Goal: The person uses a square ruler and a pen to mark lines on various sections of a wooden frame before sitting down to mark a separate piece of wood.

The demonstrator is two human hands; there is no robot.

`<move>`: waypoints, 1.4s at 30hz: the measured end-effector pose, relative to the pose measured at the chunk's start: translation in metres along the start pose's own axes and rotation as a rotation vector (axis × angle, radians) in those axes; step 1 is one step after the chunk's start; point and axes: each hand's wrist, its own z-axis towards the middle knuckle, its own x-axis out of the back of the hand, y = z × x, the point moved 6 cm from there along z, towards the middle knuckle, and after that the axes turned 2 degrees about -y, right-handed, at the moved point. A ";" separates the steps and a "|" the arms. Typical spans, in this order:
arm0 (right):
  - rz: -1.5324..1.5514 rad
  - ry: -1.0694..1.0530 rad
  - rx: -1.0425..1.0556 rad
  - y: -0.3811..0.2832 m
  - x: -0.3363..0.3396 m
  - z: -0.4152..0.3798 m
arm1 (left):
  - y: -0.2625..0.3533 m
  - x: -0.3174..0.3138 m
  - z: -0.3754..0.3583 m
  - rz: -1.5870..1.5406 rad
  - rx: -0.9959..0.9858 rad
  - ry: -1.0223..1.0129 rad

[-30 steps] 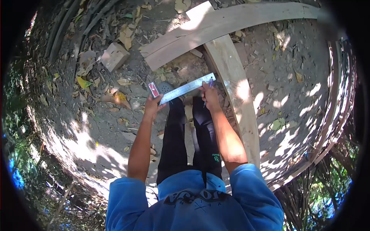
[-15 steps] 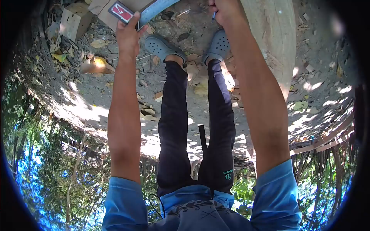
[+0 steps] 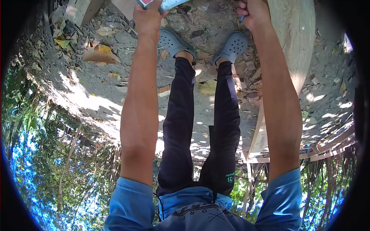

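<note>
A wide curved wooden plank [image 3: 295,42] runs just to the right of the right hand [image 3: 254,13], rising out of the top of the view and narrowing as it comes down past the right forearm. Dirt ground [image 3: 96,96] strewn with dry leaves and wood chips spreads below and to both sides of the hands. The person's two legs in dark trousers [image 3: 200,127] stretch from the blue shirt up toward the hands, ending in two grey clogs: the left clog [image 3: 173,41] lies just below the left hand [image 3: 148,17], and the right clog [image 3: 233,45] lies just below the right hand. A pale wooden block [image 3: 79,9] sits on the ground well to the left of the left hand, beside a large dry leaf [image 3: 98,54] lower down.

The left hand is closed around the handle end of a try square [image 3: 163,4], whose red-labelled stock and metal blade show only partly at the top edge of the view, the blade reaching rightward from the hand. The right hand is curled in a fist around a blue pen [image 3: 241,19], of which only a short tip shows at the hand's left side, just above the right clog. The two hands are apart, with the clogs and littered ground between them.
</note>
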 end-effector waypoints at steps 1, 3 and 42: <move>0.044 -0.049 -0.019 0.002 -0.001 0.000 | -0.002 0.000 0.001 -0.005 0.005 0.001; 0.084 -0.097 -0.031 0.003 -0.008 0.000 | -0.002 -0.001 0.004 0.035 0.008 0.069; -0.221 0.084 0.320 0.011 -0.021 -0.017 | 0.034 -0.084 -0.063 0.977 -0.546 -0.254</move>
